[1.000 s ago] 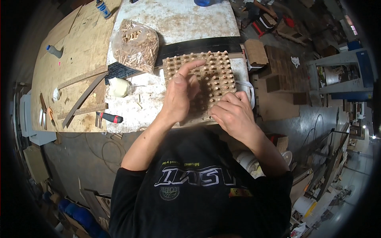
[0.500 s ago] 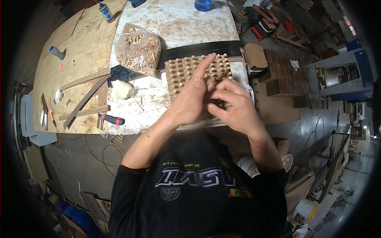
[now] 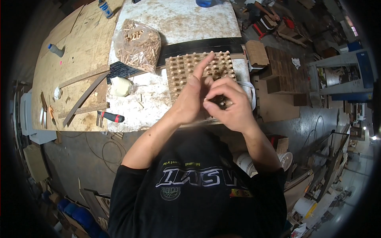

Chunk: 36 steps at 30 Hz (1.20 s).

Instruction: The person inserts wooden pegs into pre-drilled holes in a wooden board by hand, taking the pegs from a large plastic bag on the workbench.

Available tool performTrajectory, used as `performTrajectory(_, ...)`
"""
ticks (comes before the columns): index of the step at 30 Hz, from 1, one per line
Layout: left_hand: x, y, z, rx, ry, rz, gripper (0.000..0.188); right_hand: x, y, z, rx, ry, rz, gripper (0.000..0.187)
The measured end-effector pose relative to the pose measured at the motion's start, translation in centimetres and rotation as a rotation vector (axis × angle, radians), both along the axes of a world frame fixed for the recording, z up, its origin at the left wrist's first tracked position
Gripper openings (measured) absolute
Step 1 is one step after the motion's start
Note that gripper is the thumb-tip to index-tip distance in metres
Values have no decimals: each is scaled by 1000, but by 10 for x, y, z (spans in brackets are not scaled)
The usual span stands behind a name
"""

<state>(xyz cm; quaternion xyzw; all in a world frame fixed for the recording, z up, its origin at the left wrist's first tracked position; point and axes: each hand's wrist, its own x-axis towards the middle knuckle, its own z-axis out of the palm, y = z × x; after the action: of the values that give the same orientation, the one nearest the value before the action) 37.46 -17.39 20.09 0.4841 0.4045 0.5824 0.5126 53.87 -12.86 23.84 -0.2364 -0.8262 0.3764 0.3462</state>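
Note:
A wooden board (image 3: 186, 69) full of holes, many with short dowels standing in them, lies on the white workbench (image 3: 174, 20). Both my hands hover above its near half and meet there. My left hand (image 3: 192, 95) has its index finger stretched out toward the far rows. My right hand (image 3: 230, 105) curls against it, fingertips pinched together; whatever small piece is between them is hidden. A clear bag of wooden dowels (image 3: 137, 45) rests left of the board.
A white glue bottle (image 3: 119, 86) lies left of the board, a red-handled tool (image 3: 111, 116) near the bench's front edge. Plywood sheets with wood strips (image 3: 75, 51) fill the left. Stacked wooden blocks (image 3: 283, 71) stand right. Buckets (image 3: 246, 162) sit below on the floor.
Both hands have lifted off the board and drawn together toward me. The right hand moved left to meet the left hand, whose index finger stays stretched out.

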Motion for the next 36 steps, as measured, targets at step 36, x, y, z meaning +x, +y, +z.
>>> performTrajectory(36,-11,2,13,-187,-301,160,99,5,-7,13,310,-623,227,15)
